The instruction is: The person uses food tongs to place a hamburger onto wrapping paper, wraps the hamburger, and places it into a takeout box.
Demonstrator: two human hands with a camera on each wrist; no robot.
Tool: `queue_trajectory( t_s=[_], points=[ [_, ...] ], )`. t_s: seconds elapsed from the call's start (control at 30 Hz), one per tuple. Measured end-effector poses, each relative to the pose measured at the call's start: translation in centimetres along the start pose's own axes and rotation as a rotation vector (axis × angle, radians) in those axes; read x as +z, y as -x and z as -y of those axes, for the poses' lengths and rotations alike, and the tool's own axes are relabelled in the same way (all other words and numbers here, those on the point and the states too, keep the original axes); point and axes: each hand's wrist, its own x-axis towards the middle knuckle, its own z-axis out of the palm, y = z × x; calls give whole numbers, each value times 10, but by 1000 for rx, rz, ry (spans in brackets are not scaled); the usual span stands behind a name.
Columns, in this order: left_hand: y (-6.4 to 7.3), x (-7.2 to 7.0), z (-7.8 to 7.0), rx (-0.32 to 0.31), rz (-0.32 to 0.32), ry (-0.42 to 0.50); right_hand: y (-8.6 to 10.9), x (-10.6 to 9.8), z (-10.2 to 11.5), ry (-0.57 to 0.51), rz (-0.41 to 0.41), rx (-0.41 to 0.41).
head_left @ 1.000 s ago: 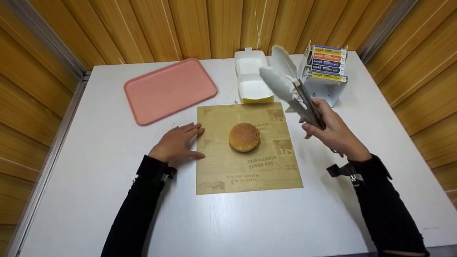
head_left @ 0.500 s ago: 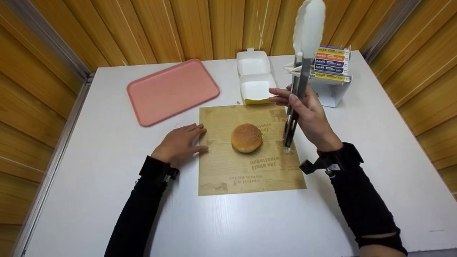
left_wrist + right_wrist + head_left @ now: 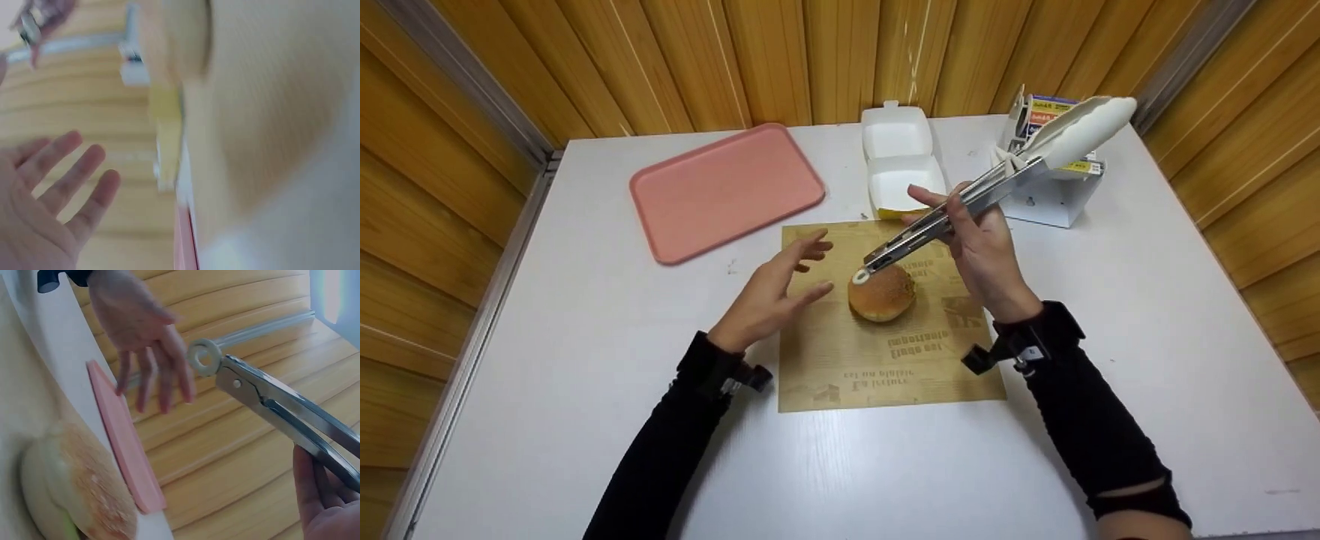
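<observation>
My right hand [image 3: 986, 259] holds a pair of metal tongs [image 3: 919, 234] with white scalloped heads, pinched between thumb and fingers. The heads point to the upper right; the white ring end overlaps the burger in the head view. In the right wrist view the ring end of the tongs [image 3: 244, 394] shows well above the burger [image 3: 93, 489]. My left hand [image 3: 771, 296] hovers left of the burger [image 3: 883, 296], fingers spread and holding nothing. Beneath the burger, which has a browned bun top, lies a printed brown paper sheet [image 3: 825, 360].
A pink tray [image 3: 727, 195] lies at the back left of the white table [image 3: 547, 375]. Behind the paper stands an open white takeaway box [image 3: 904, 180] with yellow outside. At the back right, a stand [image 3: 1042, 202] bears stacked coloured boxes, partly hidden by the tongs.
The tongs have swung from heads up-left, through upright, to heads up-right, ring end toward the left hand. My right hand moved left; my left hand lifted off the paper's edge and moved right.
</observation>
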Motion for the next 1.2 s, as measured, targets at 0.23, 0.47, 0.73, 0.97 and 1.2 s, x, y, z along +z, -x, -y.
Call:
queue_trajectory(
  t_s=[0.23,0.47,0.73,0.97,1.2],
  points=[
    [-1,23,-23,1,11,177,8,16,-20,-6,39,37],
    [-2,40,-36,-1,19,302,16,31,-31,112,78,82],
    [-5,53,-36,42,-8,144,21,36,-38,182,119,149],
    [-5,54,-33,90,-8,67,22,36,-38,197,120,153],
    [-5,52,-33,120,-25,72,21,35,-35,163,165,127]
  ],
)
